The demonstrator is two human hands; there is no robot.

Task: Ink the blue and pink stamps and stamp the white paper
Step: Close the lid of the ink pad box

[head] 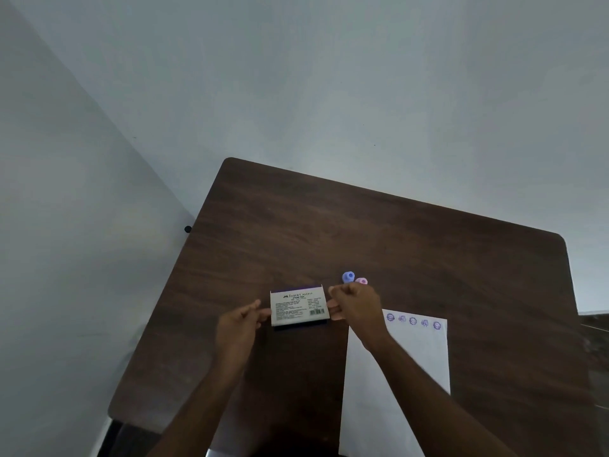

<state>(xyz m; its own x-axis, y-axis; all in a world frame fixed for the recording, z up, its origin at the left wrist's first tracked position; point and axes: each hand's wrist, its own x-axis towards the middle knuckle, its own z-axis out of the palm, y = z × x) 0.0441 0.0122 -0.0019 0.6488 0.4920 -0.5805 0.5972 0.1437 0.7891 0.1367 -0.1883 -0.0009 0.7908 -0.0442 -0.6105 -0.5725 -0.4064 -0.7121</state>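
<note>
A stamp pad box point(299, 307) with a white printed label lies on the dark wooden table point(412, 245). My left hand point(239, 328) pinches its left edge and my right hand point(354, 306) pinches its right edge. Just behind my right hand stand a small blue stamp point(348, 277) and a pink stamp point(361, 281), side by side and partly hidden by my knuckles. A white paper point(418, 357) lies to the right under my right forearm, with a row of several purple stamp marks point(413, 320) along its far edge.
The table stands against a pale wall point(296, 77) in a corner. A small black knob point(188, 229) sticks out by the table's left edge. Bare wood stretches behind and to the right of the stamps.
</note>
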